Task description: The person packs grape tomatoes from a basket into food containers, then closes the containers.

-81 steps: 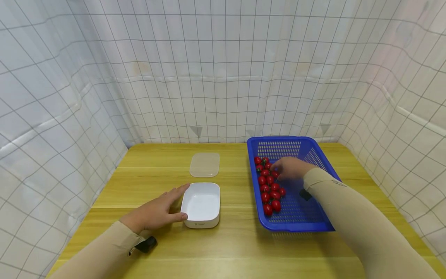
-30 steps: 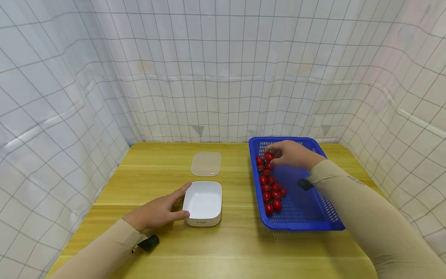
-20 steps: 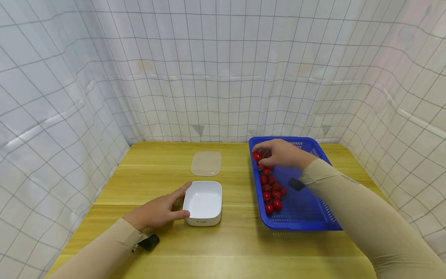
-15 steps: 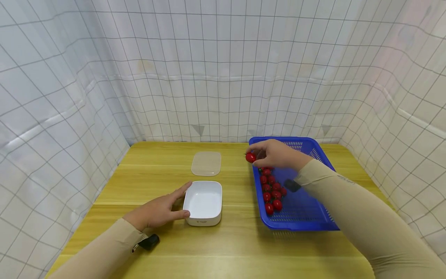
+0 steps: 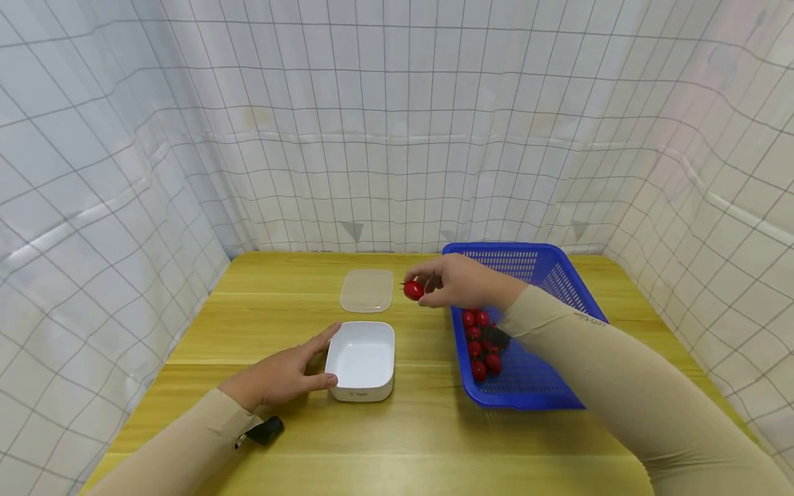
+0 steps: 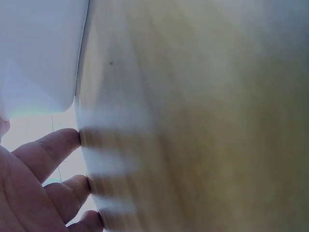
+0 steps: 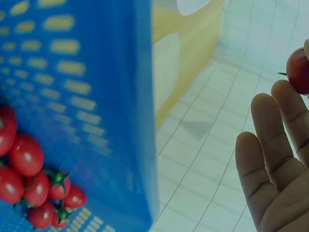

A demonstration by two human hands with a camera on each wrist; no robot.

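Note:
In the head view my right hand [image 5: 462,281] pinches a red cherry tomato [image 5: 413,290] by its fingertips, its green stem pointing left. The hand is in the air left of the blue basket [image 5: 527,399]. The same tomato [image 7: 298,72] is partly cut off at the right wrist view's edge. My left hand [image 5: 282,375] lies beside the square white container [image 5: 362,362], straight thumb and index finger touching its left side. That container holds nothing visible. In the left wrist view, fingertips [image 6: 70,137] rest on the table beside the container [image 6: 38,53].
More cherry tomatoes [image 7: 26,154] lie along the basket's left side, some hidden behind my right forearm in the head view. Behind the container a translucent lid [image 5: 367,291] lies flat on the wooden table [image 5: 409,441]. A white grid-patterned curtain [image 5: 397,138] surrounds the back and sides.
My right hand has picked a cherry tomato out of the basket and carried it left over the rim, past the basket's edge. My left hand stays at the container.

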